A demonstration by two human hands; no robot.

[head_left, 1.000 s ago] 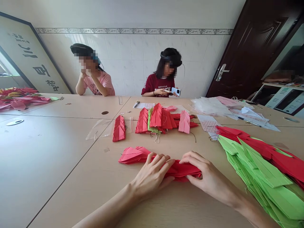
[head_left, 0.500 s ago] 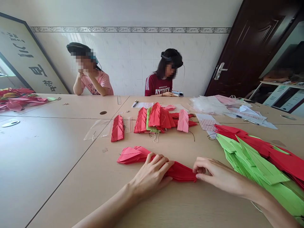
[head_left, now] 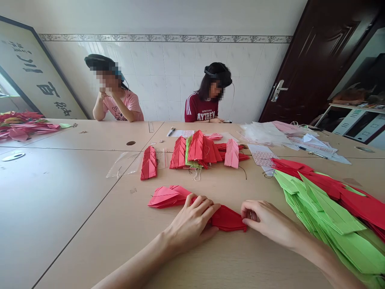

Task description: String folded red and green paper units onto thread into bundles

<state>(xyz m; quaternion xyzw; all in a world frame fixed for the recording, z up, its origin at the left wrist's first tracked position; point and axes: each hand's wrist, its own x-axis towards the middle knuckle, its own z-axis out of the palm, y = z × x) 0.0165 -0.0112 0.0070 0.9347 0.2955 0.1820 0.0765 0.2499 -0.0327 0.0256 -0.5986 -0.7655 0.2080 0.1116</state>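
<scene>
My left hand lies over a stack of red folded paper, fingers bent across its top and thumb along the near side. The stack's middle is hidden under that hand. At its pointed right end, the thumb and forefinger of my right hand are pinched together on the tip; whether a thread is between them I cannot tell. Pinkish-red folded paper sticks out beyond my left hand. Past it stand a red pleated paper piece and a row of red pleated papers.
Green folded papers and red folded papers lie by my right arm. Clear plastic bags and printed sheets lie farther back. Two people sit across the table. A colourful paper pile is at far left.
My right hand has shifted slightly left, and the paper's right tip has moved a little with it. My left hand has stayed put. The person in dark red has lowered a phone-like object.
</scene>
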